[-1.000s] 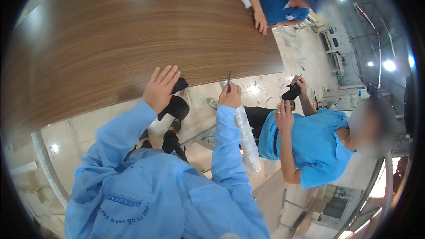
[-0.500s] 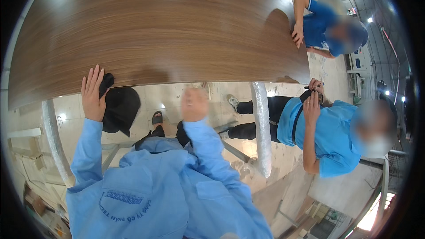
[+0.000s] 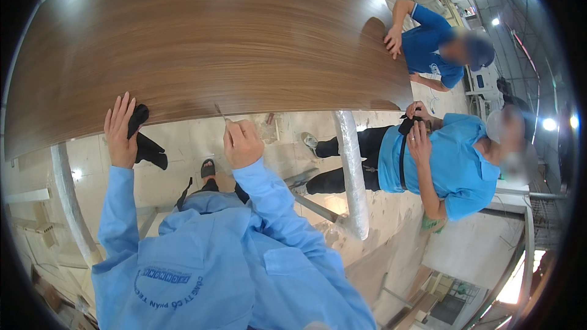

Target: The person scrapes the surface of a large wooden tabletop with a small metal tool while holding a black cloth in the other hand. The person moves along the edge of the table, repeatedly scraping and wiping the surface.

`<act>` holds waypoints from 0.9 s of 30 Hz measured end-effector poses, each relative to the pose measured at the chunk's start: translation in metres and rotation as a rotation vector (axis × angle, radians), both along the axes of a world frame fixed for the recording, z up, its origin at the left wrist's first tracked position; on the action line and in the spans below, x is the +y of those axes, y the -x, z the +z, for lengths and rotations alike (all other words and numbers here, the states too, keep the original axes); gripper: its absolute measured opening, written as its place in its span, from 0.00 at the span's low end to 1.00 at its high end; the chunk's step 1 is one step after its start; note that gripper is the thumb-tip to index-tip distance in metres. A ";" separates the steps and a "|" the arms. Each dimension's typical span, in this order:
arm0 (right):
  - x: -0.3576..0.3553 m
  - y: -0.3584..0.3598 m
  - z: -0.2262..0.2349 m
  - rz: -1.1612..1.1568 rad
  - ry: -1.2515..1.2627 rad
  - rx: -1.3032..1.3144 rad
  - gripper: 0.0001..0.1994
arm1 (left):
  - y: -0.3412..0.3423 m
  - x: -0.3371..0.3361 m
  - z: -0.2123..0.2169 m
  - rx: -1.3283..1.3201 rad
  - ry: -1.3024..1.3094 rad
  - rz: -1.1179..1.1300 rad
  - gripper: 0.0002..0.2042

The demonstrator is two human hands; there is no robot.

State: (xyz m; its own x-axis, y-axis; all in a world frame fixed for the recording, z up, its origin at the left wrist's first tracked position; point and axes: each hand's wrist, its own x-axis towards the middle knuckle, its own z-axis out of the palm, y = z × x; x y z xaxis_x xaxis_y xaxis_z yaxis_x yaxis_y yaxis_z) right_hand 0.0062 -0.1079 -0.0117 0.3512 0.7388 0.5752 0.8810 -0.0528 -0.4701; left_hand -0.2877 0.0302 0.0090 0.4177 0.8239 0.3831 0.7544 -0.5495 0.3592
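Note:
A large brown wood-grain board (image 3: 202,49) stretches across the upper view. My left hand (image 3: 121,131) lies at its near edge, fingers long and flat. Between its thumb and forefinger a black cloth (image 3: 138,120) is held, and part of it hangs below the edge. My right hand (image 3: 243,143) is closed in a pinch around a thin metal blade-like tool (image 3: 218,110), whose tip reaches the board's near edge. The handle is hidden by my fingers.
Wrapped support legs (image 3: 351,171) stand below the board. At right, a co-worker in light blue (image 3: 440,165) handles something black. Another in dark blue (image 3: 428,40) rests a hand on the board's end. Metal frame bars (image 3: 318,208) lie low near my legs.
My right hand, blurred before, has moved to the board's edge, where the thin tool now shows. The black cloth hangs narrower under my left hand. The whole view has shifted slightly.

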 end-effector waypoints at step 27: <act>-0.018 -0.069 -0.017 -0.395 -0.220 0.227 0.10 | -0.005 -0.001 0.005 -0.043 0.001 -0.008 0.33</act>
State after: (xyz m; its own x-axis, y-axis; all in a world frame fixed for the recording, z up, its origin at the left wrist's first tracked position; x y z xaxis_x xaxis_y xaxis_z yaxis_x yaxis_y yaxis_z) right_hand 0.0752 -0.1263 -0.0290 0.7136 0.3944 0.5790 0.6881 -0.2396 -0.6849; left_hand -0.2830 0.0291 0.0135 0.4073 0.8212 0.3997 0.7340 -0.5548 0.3918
